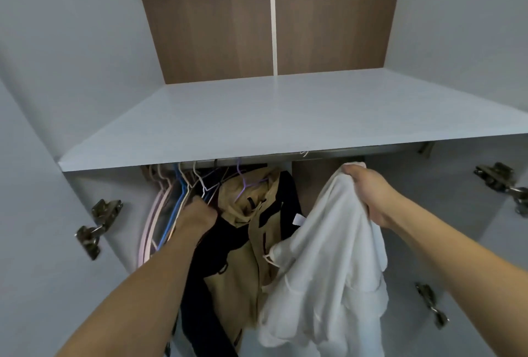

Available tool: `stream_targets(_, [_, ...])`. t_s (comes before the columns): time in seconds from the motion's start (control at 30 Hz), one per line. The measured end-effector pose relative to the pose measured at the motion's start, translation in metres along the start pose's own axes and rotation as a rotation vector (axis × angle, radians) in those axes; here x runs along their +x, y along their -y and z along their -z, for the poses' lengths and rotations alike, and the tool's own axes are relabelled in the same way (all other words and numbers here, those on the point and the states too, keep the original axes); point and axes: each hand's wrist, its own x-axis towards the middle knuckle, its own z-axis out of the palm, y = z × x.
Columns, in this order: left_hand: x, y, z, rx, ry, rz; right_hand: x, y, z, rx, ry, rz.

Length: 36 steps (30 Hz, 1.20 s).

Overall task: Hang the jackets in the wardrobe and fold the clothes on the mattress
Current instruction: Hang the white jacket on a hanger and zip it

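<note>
Right hand (368,194) grips soft white jacket (328,279); left hand (197,214) among wire hangers (171,196)

Interior of a home wardrobe (85,71). A shelf (285,116), rail-hung hangers (177,194) and door hinges (97,225) identify it.

text: none legible | white jacket (323,265) tag: blank (too small to tell)

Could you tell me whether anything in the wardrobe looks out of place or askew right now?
Only a little. The tan and black jacket hangs bunched and twisted on its purple hanger, not straight. The white jacket is on no hanger; the right hand grips it, crumpled.
</note>
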Motion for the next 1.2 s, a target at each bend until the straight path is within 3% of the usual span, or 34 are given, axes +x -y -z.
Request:
stream_targets(0.07, [0.004,-0.005,-0.004,-0.006,-0.009,0.027,0.006,-0.001,-0.001,-0.082,-0.019,0.015])
stream_targets(0.23, [-0.003,-0.019,-0.007,0.239,-0.186,-0.013,0.017,-0.002,0.004,-0.279,-0.03,0.069])
stream_targets(0.4, [0.025,-0.015,-0.015,-0.092,-0.102,0.041,0.027,-0.009,0.009,-0.748,-0.098,0.207])
stream_targets(0.53, [0.026,-0.019,-0.001,-0.117,-0.263,-0.042,0.032,-0.003,0.017,-1.023,-0.182,0.301])
stream_targets(0.67, [0.008,-0.026,0.02,-0.029,-0.385,-0.131,0.036,0.001,0.027,-0.986,-0.221,0.347])
stream_targets(0.87, [-0.051,-0.015,0.043,-0.004,-0.363,-0.109,0.042,-0.019,0.026,-1.055,-0.076,0.268])
stream_targets(1.07, [-0.129,0.006,0.064,0.111,-0.403,-0.007,0.047,-0.04,0.044,-0.595,-0.109,0.108])
stream_targets(1.2, [-0.206,0.005,0.077,0.243,-0.47,-0.001,0.039,-0.04,0.05,-0.413,-0.022,0.045])
